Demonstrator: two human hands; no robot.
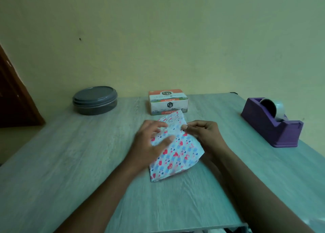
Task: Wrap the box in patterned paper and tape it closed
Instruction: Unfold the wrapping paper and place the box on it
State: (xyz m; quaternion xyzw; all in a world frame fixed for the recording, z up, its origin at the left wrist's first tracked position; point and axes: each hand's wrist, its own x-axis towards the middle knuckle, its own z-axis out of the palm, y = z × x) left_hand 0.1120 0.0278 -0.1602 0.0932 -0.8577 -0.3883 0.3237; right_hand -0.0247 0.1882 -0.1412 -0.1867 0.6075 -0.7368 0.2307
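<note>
Heart-print paper lies folded mid-tabletop, long axis running away from you | left hand presses it, fingers spread | right hand pinches its far edge | box sits unwrapped just beyond, tape dispenser nearer your right.

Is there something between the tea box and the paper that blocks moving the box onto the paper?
Nothing visible blocks it. The tea box stands just behind the paper, whose far corner overlaps its front in the picture. But the paper is folded, and the left hand and right hand are on it.
</note>
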